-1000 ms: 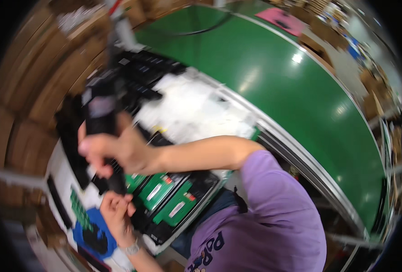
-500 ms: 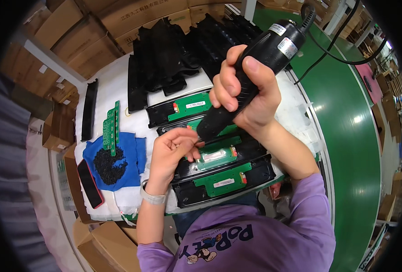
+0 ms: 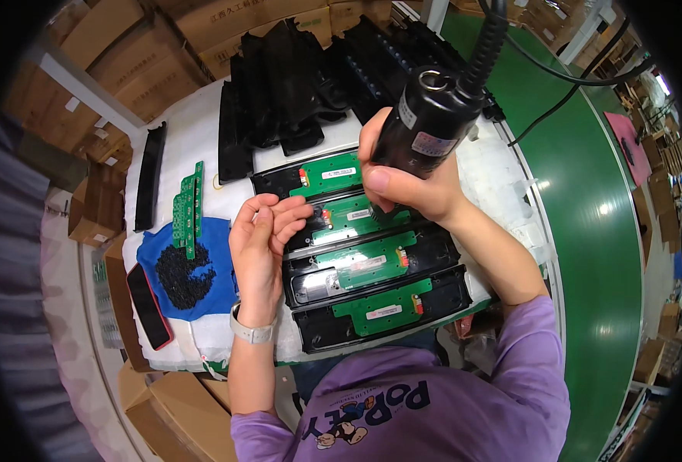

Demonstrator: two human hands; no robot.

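Right hand (image 3: 433, 194) grips black cylindrical corded power tool (image 3: 433, 100) with pale printed stickers (image 3: 433, 144). Left hand (image 3: 258, 235) half-open, fingers loosely curled, near white-labelled green circuit board (image 3: 350, 225).

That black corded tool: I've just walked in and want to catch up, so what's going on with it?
The person's right hand grips the tool over the second-farthest of four black housings, each holding a green board; whether its tip touches is unclear. The left hand hovers, loosely curled, by that housing's left end, with nothing visible in it. To the left, small black pieces lie on a blue cloth.
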